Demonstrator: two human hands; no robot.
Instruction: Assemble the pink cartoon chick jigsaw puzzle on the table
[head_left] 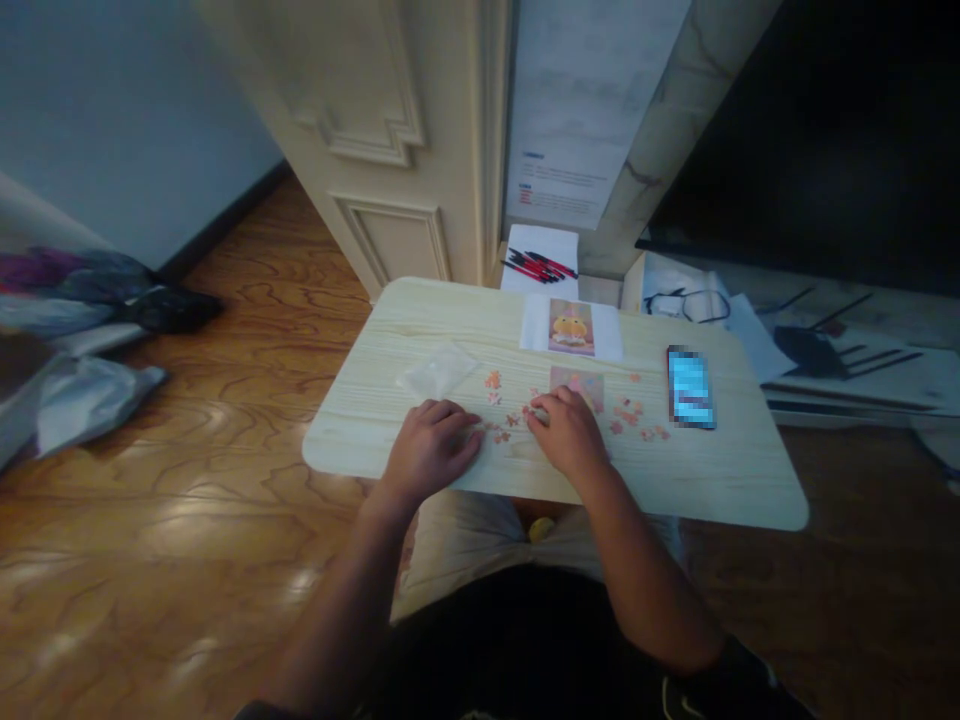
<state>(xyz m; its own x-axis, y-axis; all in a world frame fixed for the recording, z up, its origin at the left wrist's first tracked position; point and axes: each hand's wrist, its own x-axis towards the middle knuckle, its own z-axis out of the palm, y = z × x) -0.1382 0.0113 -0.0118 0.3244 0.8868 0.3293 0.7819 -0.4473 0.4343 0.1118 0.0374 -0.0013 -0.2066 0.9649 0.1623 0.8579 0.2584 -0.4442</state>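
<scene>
Both my hands rest on a small light wooden table (720, 480). My left hand (433, 448) lies knuckles up with its fingers curled down beside several small pink and orange puzzle pieces (499, 432). My right hand (568, 430) has its fingers bent and pinched over pieces near the lower edge of a partly assembled puzzle (577, 382). What the fingertips hold is hidden. A reference picture of the puzzle (571, 327) lies on a white sheet further back. More loose pieces (630, 412) are scattered to the right of my right hand.
A phone (690, 388) with a lit screen lies on the table's right. A clear plastic bag (439, 370) lies left of the pieces. Behind the table are red and black pens (538, 266), glasses (686, 304), papers and a cream door (390, 140). Bags (82, 300) lie on the wood floor at left.
</scene>
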